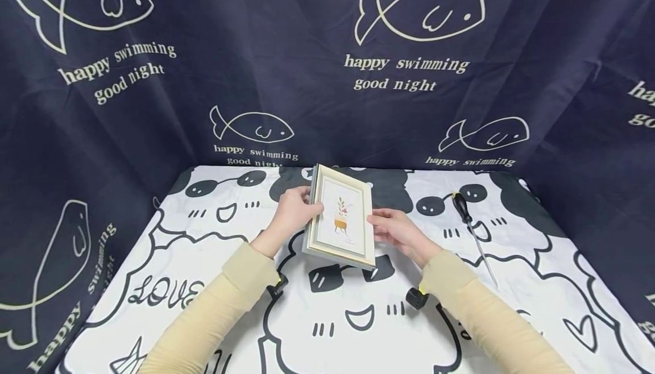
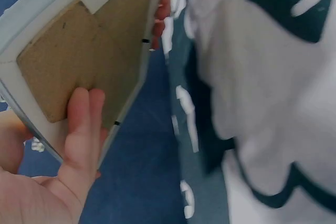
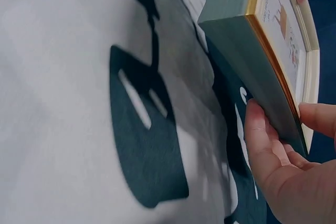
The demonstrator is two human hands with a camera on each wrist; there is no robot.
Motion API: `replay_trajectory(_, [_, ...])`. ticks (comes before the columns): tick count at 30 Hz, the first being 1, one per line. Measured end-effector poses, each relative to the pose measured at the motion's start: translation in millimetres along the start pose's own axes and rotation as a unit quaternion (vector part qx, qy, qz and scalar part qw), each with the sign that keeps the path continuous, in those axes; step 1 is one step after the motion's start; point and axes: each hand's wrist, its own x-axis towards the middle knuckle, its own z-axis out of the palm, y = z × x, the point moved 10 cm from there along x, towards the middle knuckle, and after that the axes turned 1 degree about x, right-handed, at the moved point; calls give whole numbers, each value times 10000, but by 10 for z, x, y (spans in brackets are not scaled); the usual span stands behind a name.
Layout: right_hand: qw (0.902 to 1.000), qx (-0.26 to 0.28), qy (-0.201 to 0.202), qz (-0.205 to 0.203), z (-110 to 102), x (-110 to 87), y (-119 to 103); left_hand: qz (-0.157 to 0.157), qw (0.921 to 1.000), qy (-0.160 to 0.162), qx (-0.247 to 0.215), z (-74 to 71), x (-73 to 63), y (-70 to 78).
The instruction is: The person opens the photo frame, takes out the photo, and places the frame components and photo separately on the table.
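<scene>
A cream picture frame (image 1: 369, 252) with a print of a plant in an orange pot is held up, tilted, above the middle of the table. My left hand (image 1: 297, 212) grips its left side, thumb on the front. In the left wrist view, fingers (image 2: 81, 114) of that hand press the brown backboard (image 2: 113, 51), which has a stand piece on it. My right hand (image 1: 396, 228) holds the right side; in the right wrist view its thumb (image 3: 317, 118) lies at the front edge and the other fingers reach behind the grey-green side of the frame (image 3: 247, 56).
A screwdriver (image 1: 463, 209) with a black and yellow handle lies on the right of the table. The white cloth (image 1: 245, 317) with black cartoon drawings covers the tabletop. Dark blue fabric (image 1: 307, 67) with fish prints hangs behind and at both sides.
</scene>
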Motion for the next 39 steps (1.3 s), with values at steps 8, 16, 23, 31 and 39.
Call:
replay_trajectory(8, [9980, -620, 39, -80, -122, -34, 58, -207, 9993, -134, -278, 223, -54, -170])
replay_trajectory(16, [9900, -1368, 166, -286, -187, -37, 94, -639, 9923, -515, -933, 444, -127, -343])
replay_trajectory(23, [9866, -1605, 175, -254, -215, -33, 129, -713, 9869, -710, -1262, 553, -169, -402])
replay_trajectory(31, [9882, -1476, 233, -334, -229, -40, 154, -852, 9847, -845, -1266, 638, -198, -516])
replay_trajectory(39, [9860, -1590, 367, -330, -254, -18, 182, -1042, 9813, -844, -1381, 676, -204, -576])
